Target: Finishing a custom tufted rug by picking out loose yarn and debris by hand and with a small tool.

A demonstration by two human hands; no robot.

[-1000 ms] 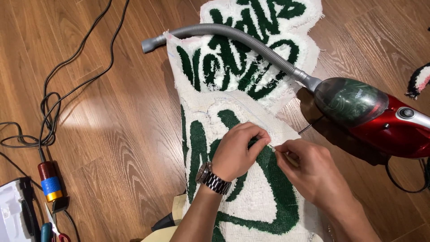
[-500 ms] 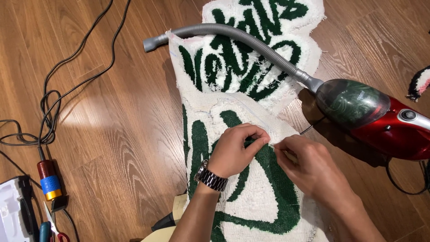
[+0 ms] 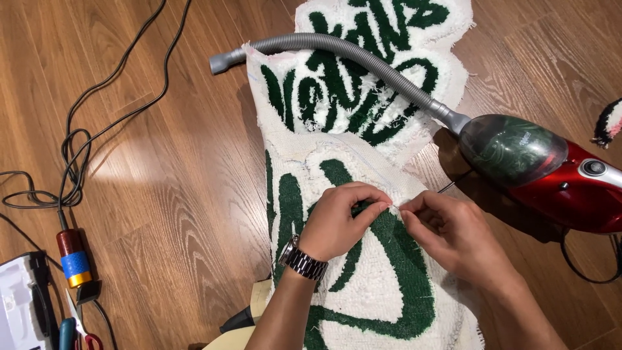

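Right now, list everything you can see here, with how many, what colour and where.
tufted rug pieces: two, white with dark green lettering, on the floor from top centre down to the bottom edge
vacuum cleaner: one, red with a dark clear bin, right side
vacuum hose: one, grey, lying across the upper rug piece
cables: black, looped on the floor at left
thread spool: one, red, blue and gold, lower left
scissors: one pair, red handles, bottom left
white box: one, bottom left corner
wooden floor: brown, under everything
wristwatch: one, silver metal, on the left wrist
left hand: pinching at the rug's seam, centre
right hand: pinching beside it, fingertips nearly meeting
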